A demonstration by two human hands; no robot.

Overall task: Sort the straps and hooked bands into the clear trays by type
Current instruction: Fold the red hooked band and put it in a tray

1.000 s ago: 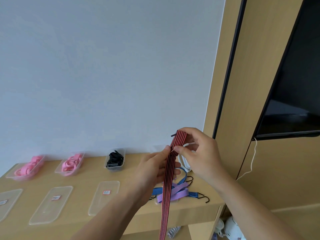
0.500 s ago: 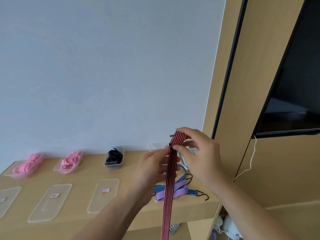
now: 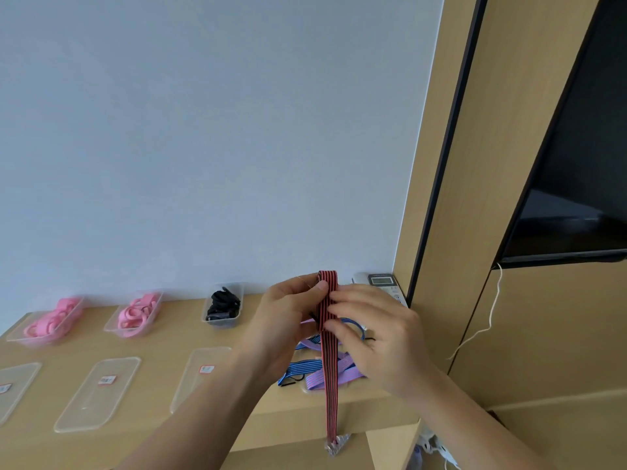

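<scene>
A red and black striped band (image 3: 329,361) is folded over at the top and hangs down past the shelf edge. My left hand (image 3: 288,320) pinches its folded top from the left, thumb against the fold. My right hand (image 3: 376,340) grips the band just below, fingers curled around it. Under my hands lies a loose pile of blue and purple bands (image 3: 317,373) with black hooks. Along the wall stand clear trays: two with pink straps (image 3: 51,322) (image 3: 137,313) and one with black straps (image 3: 224,305).
Three clear lids (image 3: 98,391) (image 3: 200,371) (image 3: 13,385) with labels lie on the front of the wooden shelf (image 3: 163,337). A phone handset (image 3: 383,283) sits by the wall at right. A wooden cabinet and a dark screen (image 3: 576,157) stand to the right.
The fold at the band's top has shifted from my right hand to my left thumb; my right hand has slid down the band. The view has tilted a little downward.
</scene>
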